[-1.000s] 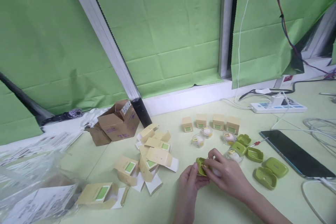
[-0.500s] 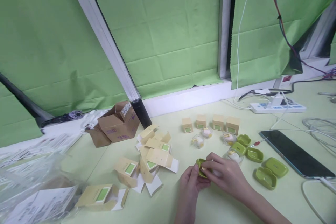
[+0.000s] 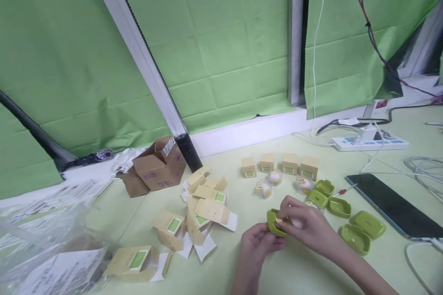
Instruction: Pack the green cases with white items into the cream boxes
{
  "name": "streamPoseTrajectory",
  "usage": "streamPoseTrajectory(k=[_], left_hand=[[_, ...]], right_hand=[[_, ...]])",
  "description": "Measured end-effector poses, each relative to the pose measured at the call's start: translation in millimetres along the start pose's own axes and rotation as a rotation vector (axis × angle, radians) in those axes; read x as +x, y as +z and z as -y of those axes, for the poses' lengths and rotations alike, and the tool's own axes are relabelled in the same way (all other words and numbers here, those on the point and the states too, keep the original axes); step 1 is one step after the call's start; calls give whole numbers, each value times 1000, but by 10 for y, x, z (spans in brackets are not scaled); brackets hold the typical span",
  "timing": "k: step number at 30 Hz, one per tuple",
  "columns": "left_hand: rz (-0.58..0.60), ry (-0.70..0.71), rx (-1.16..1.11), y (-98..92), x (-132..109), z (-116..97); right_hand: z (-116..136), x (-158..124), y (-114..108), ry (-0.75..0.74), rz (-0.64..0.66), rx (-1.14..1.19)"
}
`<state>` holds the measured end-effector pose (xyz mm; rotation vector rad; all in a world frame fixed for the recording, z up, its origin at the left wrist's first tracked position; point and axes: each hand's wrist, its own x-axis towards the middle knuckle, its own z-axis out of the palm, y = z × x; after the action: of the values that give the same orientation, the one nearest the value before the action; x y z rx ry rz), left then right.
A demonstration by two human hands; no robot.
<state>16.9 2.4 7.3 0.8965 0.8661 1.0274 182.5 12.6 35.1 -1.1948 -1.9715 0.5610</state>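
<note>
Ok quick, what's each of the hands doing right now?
Left hand: closed, holding the green case from below.
Right hand: closed, fingers pinching the same green case from the side.

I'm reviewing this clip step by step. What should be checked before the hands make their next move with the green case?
1. Green case gripped: ok, the left hand holds it from below and the right hand pinches its top edge.
2. What is inside the case: cannot tell, the right fingers cover it.
3. Case lifted off the table: cannot tell.
4. Other green cases on the table: ok, they lie to the right, apart from the hands.
5. Small tan boxes upright: ok, four stand in a row.
6. Tablet out of the way: ok, it lies far right.
</note>
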Motion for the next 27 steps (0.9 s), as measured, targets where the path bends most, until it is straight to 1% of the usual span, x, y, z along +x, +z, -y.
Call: streamPoseTrajectory(k=[3, 5, 8, 10, 11, 13, 16, 17, 18, 20, 22, 23, 24, 25, 27], left_hand=[[-80, 80, 159, -49, 23, 67], [-102, 162, 277, -84, 22, 108], [-62, 273, 397, -98, 1, 124], [-29, 295, 390, -76, -16, 114], [-13, 294, 378, -60, -23, 107], [23, 291, 373, -34, -36, 94], [49, 312, 431, -55, -48, 54], [25, 331, 459, -83, -45, 27], [-16, 355, 478, -121, -38, -7], [-123, 411, 483, -199, -14, -90], [-188, 439, 423, -237, 2, -169], [-179, 430, 374, -227, -1, -200], [-136, 406, 326, -196, -16, -222], [-73, 373, 286, -149, -42, -237], [85, 296, 273, -34, -125, -248]], right_hand=[[-6, 25, -12, 58, 40, 122], [-5, 19, -26, 62, 67, 176], [15, -36, -72, 86, 122, 291], [52, -93, -94, 145, 124, 376], [80, -121, -94, 167, 109, 383], [149, -169, -79, 178, 97, 322], [245, -226, -89, 131, 121, 233], [263, -247, -125, 117, 97, 237], [273, -272, -183, 102, 42, 241], [278, -328, -349, 93, -144, 208], [295, -374, -522, 114, -316, 120], [317, -386, -583, 113, -338, 85], [348, -389, -615, 107, -322, 56], [386, -384, -616, 91, -268, 45], [471, -358, -539, 41, -120, 40]])
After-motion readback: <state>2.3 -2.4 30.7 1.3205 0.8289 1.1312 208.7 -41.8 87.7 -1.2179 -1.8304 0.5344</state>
